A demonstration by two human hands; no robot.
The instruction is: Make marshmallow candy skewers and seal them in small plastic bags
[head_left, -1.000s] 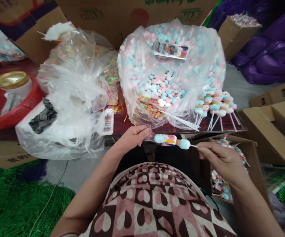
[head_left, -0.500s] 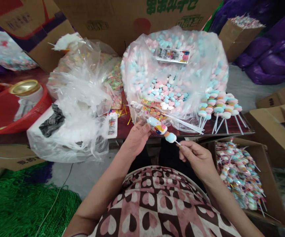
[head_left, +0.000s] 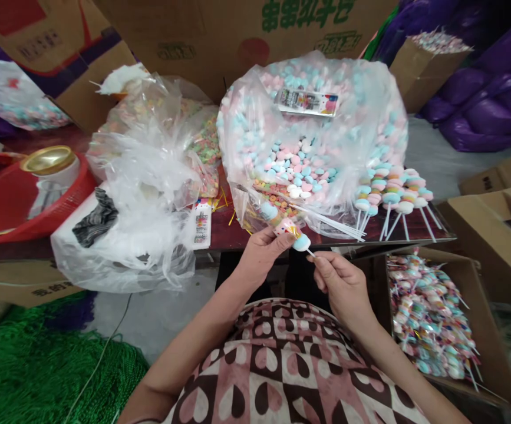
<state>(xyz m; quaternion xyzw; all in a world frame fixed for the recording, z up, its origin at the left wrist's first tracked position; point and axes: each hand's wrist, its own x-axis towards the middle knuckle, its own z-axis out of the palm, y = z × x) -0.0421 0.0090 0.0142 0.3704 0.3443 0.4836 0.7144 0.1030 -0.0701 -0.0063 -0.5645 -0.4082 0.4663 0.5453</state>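
A marshmallow skewer with pale blue and white pieces is tilted between my hands at the table's front edge. Clear printed wrapper covers its upper part, while the lowest marshmallow shows bare. My left hand is closed round the wrapped part, thumb on top. With thumb and fingers my right hand pinches the thin white stick below. Just beyond lie loose white sticks and small ring-shaped candies. Behind them a big clear bag of pastel marshmallows lies open toward me.
Bare marshmallow skewers lie at the table's right end. Below them stands a carton of wrapped skewers. To the left are a white plastic bag, a red basket and flat printed wrappers. Green strands cover the floor.
My left hand has slid down the skewer toward its lower end, and the wrapper now reaches lower. My right hand has shifted slightly left, still pinching the stick.
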